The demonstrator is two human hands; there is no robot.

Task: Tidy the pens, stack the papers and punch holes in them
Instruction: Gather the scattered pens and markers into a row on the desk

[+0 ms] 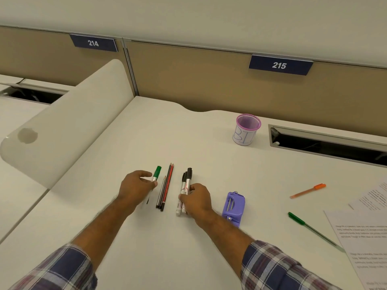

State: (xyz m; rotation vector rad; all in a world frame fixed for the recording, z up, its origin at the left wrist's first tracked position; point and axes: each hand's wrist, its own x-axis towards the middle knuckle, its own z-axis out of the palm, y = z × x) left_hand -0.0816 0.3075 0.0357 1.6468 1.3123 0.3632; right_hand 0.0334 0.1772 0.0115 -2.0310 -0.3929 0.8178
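White desk (146, 126), cubicle wall behind. Left hand (136, 186) pinching green marker (156, 174), right hand (195, 198) closed around two black markers (185, 188); pencils (165, 188) between hands, purple hole punch (234, 207) just right, papers (366, 231) far right

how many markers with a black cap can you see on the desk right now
2. Both black-capped markers lie side by side under the right hand, caps pointing away, just right of the pencils. The hand covers part of them, so another could be hidden.
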